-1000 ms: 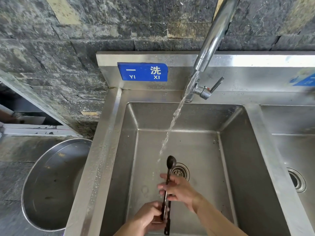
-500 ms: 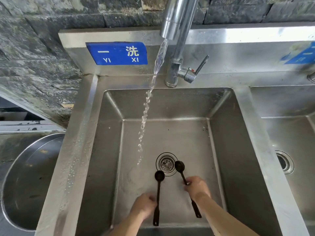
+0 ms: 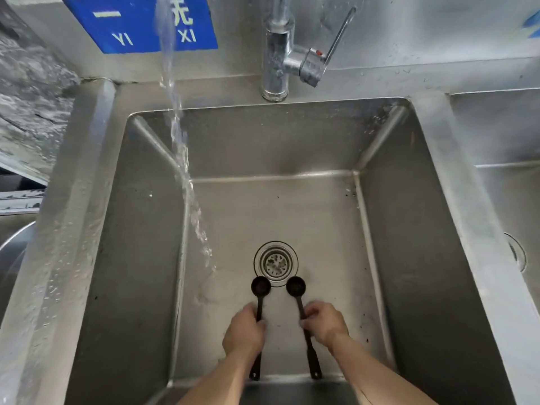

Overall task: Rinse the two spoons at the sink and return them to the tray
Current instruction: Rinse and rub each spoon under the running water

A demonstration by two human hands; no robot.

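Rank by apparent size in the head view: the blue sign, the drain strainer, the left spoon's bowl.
1. blue sign, partly cut off
2. drain strainer
3. left spoon's bowl; it sits nearer the camera yet looks smallest

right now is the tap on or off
On. A stream of water falls from above into the left part of the sink, landing left of the drain.

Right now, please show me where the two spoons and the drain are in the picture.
left spoon (image 3: 260,285), head view, on its round bowl.
right spoon (image 3: 295,286), head view, on its round bowl.
drain (image 3: 275,262), head view, on the middle of the strainer.
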